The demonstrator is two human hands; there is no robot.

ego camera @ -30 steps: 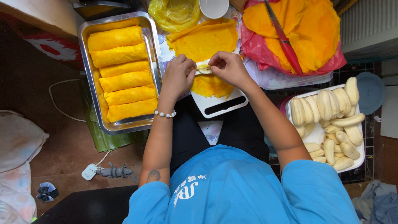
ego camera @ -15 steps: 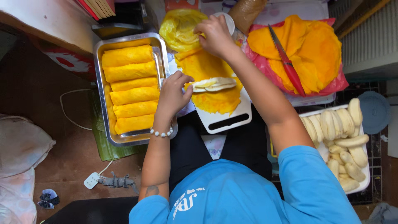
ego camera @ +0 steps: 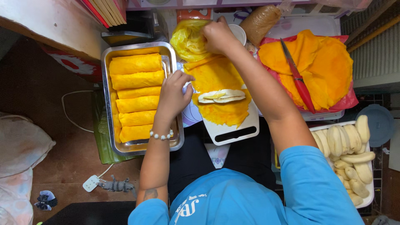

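A yellow crepe lies flat on a white cutting board, with split banana pieces across its middle. My left hand rests at the crepe's left edge, fingers loosely curled and holding nothing I can see. My right hand is stretched out to the far end, closed on the rim of a yellow plastic bag. To the left, a metal tray holds several rolled yellow crepes.
A stack of flat yellow crepes lies on a pink bag at the right, a red-handled knife on top. Peeled bananas fill a white tray at lower right. A brown bag and white cup stand behind.
My right hand left the banana on the crepe and reached forward to the yellow bag. My left hand slid to the crepe's left edge. The banana pieces now lie alone on the crepe.
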